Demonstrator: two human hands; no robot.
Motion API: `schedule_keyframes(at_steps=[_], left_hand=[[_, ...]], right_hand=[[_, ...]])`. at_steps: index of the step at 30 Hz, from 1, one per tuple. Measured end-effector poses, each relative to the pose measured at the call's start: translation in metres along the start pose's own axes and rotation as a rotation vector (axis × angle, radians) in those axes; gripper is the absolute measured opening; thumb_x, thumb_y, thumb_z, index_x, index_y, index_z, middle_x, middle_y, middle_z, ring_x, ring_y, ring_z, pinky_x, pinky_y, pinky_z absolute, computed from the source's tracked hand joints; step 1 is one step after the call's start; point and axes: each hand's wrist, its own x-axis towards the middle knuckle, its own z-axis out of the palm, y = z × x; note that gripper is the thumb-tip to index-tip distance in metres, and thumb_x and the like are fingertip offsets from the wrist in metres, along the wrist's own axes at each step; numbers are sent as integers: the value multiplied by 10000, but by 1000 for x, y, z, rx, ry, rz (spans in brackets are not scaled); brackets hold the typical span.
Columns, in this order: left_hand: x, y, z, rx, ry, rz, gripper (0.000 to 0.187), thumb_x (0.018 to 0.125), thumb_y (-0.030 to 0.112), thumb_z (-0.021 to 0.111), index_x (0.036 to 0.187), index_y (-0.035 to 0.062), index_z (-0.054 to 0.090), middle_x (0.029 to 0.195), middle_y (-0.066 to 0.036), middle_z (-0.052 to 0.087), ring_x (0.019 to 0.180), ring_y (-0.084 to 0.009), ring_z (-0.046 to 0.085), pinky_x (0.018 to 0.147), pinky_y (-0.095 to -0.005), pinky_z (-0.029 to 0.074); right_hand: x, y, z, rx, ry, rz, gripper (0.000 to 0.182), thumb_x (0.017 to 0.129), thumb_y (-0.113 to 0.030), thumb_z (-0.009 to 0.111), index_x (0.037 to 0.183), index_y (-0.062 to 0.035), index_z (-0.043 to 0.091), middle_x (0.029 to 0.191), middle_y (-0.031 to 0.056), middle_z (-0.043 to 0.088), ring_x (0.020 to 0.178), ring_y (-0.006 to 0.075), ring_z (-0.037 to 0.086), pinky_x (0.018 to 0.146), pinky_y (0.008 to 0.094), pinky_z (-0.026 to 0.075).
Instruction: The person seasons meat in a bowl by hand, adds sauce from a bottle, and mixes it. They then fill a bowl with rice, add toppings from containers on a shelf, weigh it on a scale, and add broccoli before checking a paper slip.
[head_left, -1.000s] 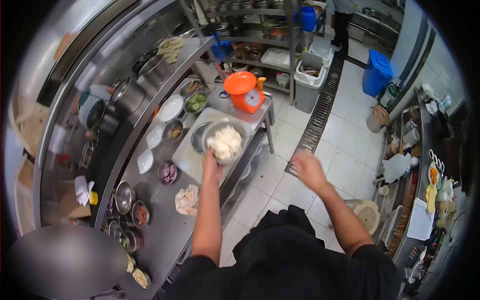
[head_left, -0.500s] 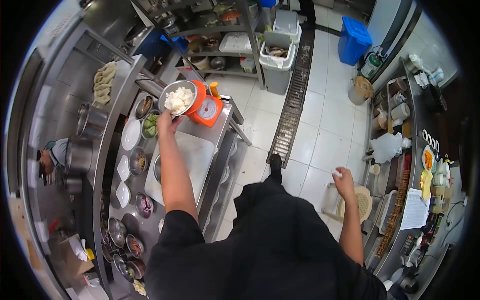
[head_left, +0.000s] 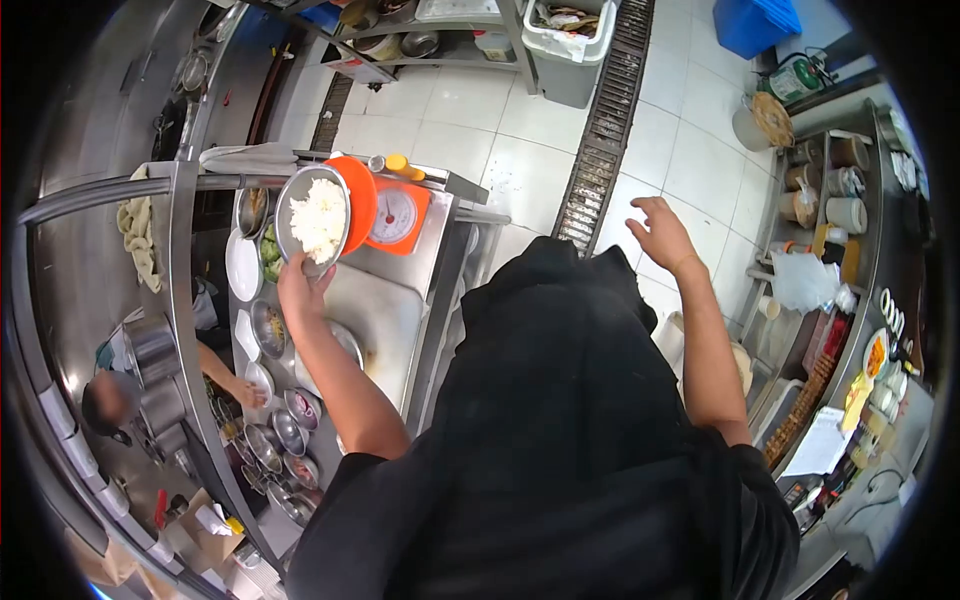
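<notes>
My left hand (head_left: 306, 286) grips the lower rim of a metal bowl (head_left: 290, 240) of white rice (head_left: 319, 221). The bowl is tilted and sits in front of the orange pan (head_left: 361, 205) of a scale (head_left: 397, 218); whether they touch I cannot tell. My right hand (head_left: 662, 233) is held out over the tiled floor with its fingers apart and nothing in it. Below the rice bowl lies a white cutting board (head_left: 375, 310), with a metal bowl (head_left: 346, 343) partly hidden by my left forearm.
Left of the board stand a white oval plate (head_left: 242, 265) and several metal bowls of ingredients. A co-worker's hand (head_left: 248, 392) reaches over a small white dish from the left. Ahead are a grey bin (head_left: 568, 75) and a floor drain (head_left: 604, 130); shelving (head_left: 850, 250) stands at right.
The view has moved forward and tilted down. My left hand still holds the rice bowl near the scale. My right hand has risen forward. The co-worker's arm has come in over the counter.
</notes>
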Motion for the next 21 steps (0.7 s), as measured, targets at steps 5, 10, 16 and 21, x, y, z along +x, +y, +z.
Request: schedule_keyframes(at_steps=[5, 10, 16, 21], left_hand=[[-12, 7, -2, -32, 86, -36, 456, 970, 300, 586, 1337, 33, 548, 1300, -111, 587, 1141, -271, 598, 903, -502, 535], [-45, 20, 14, 37, 205, 7, 266, 978, 305, 608, 1131, 88, 595, 1039, -31, 611, 901, -157, 593, 729, -367, 544], [-58, 39, 39, 215, 243, 30, 239, 979, 207, 574, 1041, -17, 630, 912, -93, 692, 758, -162, 685, 684, -310, 608], [-66, 78, 113, 7, 324, 120, 257, 976, 112, 530, 1148, -59, 615, 1053, -137, 709, 865, -203, 710, 786, -364, 628]], right_hand=[[82, -33, -13, -80, -111, -116, 413, 954, -268, 655, 1313, -65, 622, 1327, 160, 592, 1182, 368, 605, 1017, 417, 493], [170, -31, -22, -128, -133, -310, 268, 908, -228, 673, 1105, -47, 693, 1171, 189, 619, 1071, 387, 621, 943, 444, 510], [324, -19, -41, -207, -115, -467, 263, 831, -69, 620, 1037, -151, 761, 1403, 184, 527, 1194, 392, 597, 1026, 443, 494], [430, -114, -113, -113, -386, -614, 457, 863, -178, 681, 1306, -76, 644, 1298, 219, 615, 1147, 385, 625, 1001, 436, 502]])
